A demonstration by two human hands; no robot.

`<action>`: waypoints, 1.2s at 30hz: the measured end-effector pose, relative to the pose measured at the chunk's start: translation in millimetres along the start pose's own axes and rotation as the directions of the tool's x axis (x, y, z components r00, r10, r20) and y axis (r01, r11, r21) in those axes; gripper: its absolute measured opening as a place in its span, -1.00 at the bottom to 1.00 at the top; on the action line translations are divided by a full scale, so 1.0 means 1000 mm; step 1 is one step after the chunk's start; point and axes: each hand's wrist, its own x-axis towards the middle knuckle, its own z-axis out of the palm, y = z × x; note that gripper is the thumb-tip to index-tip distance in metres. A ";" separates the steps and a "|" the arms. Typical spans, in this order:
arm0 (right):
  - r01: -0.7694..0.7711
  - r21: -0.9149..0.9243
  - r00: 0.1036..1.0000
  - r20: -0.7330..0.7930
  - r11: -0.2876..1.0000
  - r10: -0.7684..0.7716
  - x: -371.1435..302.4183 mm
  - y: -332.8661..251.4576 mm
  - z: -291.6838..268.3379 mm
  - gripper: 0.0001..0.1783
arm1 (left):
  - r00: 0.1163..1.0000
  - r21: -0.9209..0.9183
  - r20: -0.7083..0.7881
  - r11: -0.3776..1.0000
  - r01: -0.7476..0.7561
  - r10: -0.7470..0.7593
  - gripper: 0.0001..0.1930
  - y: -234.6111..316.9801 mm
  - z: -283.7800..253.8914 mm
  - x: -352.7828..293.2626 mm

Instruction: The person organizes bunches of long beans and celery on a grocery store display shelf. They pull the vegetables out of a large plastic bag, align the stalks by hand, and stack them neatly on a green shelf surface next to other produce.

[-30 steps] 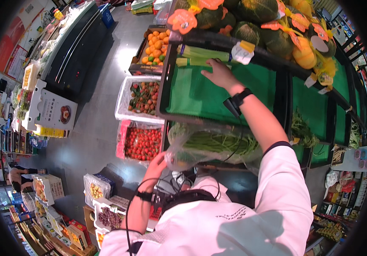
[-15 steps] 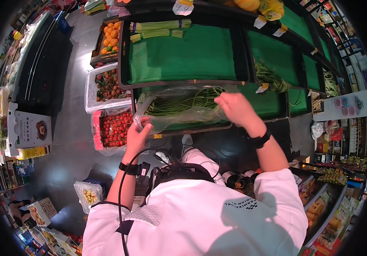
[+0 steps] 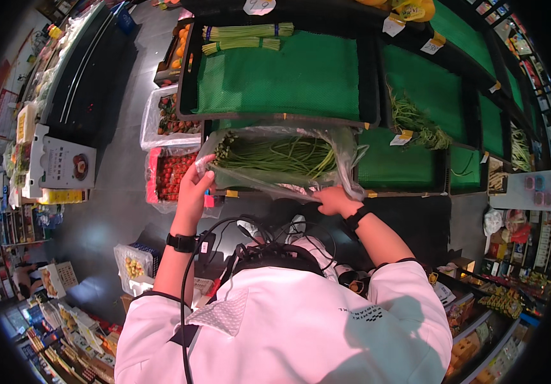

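A clear plastic bag (image 3: 350, 168) lies spread open in the lower display tray, with long thin green stems (image 3: 282, 155) inside it. The stems look like garlic scapes or flowering chives, their budded tips bunched at the left. At the bag's left near corner, my left hand (image 3: 192, 189) pinches the plastic between thumb and fingers. My right hand (image 3: 337, 201) is closed on the bag's near edge, toward its right end. Folds of film partly cover the stems along the near side.
Above sits a green-lined tray (image 3: 282, 73) with tied bundles of green stalks (image 3: 247, 32). Leafy greens (image 3: 416, 120) hang over a tray edge at right. Boxes of red tomatoes (image 3: 174, 176) and dark red produce (image 3: 176, 118) stand at left. A cable (image 3: 184, 301) runs down my front.
My right hand has come down from the stems' right end to the bag's near edge. The bag's mouth is wider and more stems show. My left hand still holds the left side.
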 end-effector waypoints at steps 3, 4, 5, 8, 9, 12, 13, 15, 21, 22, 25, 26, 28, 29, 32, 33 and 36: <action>0.070 0.225 0.994 -0.101 0.972 -0.048 -0.008 0.031 0.031 -0.34 | 0.999 0.043 -0.041 0.999 -0.010 0.012 -0.56 0.000 0.022 -0.008; 0.125 0.382 0.975 -0.217 0.916 -0.043 -0.009 0.040 0.044 -0.25 | 0.998 0.062 -0.065 0.998 -0.010 0.014 -0.56 -0.001 0.029 -0.010; 0.089 0.410 0.981 -0.196 0.908 -0.007 -0.009 0.046 0.047 -0.06 | 0.996 0.108 -0.093 0.994 0.015 -0.005 -0.56 -0.001 0.034 -0.011; 0.049 0.589 0.965 -0.237 0.807 0.114 -0.022 0.040 0.030 -0.11 | 0.988 0.134 -0.149 0.991 -0.016 0.036 -0.56 -0.009 0.037 -0.011; 0.076 0.565 0.938 -0.320 0.821 0.134 -0.020 0.044 0.036 -0.21 | 0.983 0.092 -0.186 0.996 0.020 -0.003 -0.60 -0.010 0.039 -0.013; 0.161 0.664 0.935 -0.339 0.731 0.101 -0.034 0.048 0.016 -0.46 | 0.973 0.132 -0.222 0.991 -0.028 0.057 -0.67 -0.021 0.041 -0.013; 0.166 0.660 0.935 -0.342 0.732 0.096 -0.034 0.052 0.014 -0.46 | 0.965 0.134 -0.259 0.991 -0.013 0.048 -0.72 -0.025 0.041 -0.015; 0.362 0.513 0.840 -0.542 0.778 -0.034 -0.033 0.055 0.007 -0.67 | 0.962 0.159 -0.259 0.986 -0.046 0.087 -0.73 -0.031 0.038 -0.017; 0.279 0.519 0.833 -0.550 0.808 0.065 -0.044 0.016 -0.034 -0.65 | 0.951 0.159 -0.295 0.986 -0.041 0.088 -0.76 -0.023 0.031 -0.028; 0.283 0.518 0.834 -0.549 0.807 0.060 -0.041 0.009 -0.038 -0.65 | 0.951 0.166 -0.298 0.986 -0.031 0.080 -0.76 -0.019 0.027 -0.029; 0.306 0.489 0.808 -0.587 0.817 0.049 -0.029 -0.006 -0.037 -0.63 | 0.947 0.155 -0.301 0.986 -0.062 0.107 -0.75 -0.011 0.021 -0.027; 0.306 0.488 0.807 -0.589 0.818 0.050 -0.024 -0.011 -0.035 -0.63 | 0.948 0.155 -0.300 0.986 -0.064 0.109 -0.75 -0.009 0.013 -0.026; 0.333 0.460 0.796 -0.606 0.823 0.017 -0.016 -0.022 -0.032 -0.65 | 0.986 0.114 -0.168 0.993 0.006 0.013 -0.75 -0.004 -0.006 -0.024; 0.338 0.465 0.812 -0.584 0.818 -0.004 -0.015 -0.029 -0.034 -0.72 | 0.989 0.102 -0.150 0.995 0.020 -0.004 -0.72 -0.002 -0.011 -0.023; 0.326 0.549 0.837 -0.545 0.769 0.034 -0.007 -0.058 -0.043 -0.79 | 0.995 -0.053 -0.063 0.996 0.076 -0.079 -0.68 0.008 -0.033 -0.020; 0.317 0.551 0.839 -0.542 0.772 0.043 0.001 -0.068 -0.045 -0.79 | 0.994 -0.122 -0.029 0.988 0.100 -0.104 -0.63 0.005 -0.044 -0.017; 0.322 0.384 0.824 -0.563 0.865 -0.057 0.031 -0.098 -0.056 -0.78 | 0.976 -0.070 0.129 0.981 0.183 -0.173 -0.59 0.012 -0.066 -0.013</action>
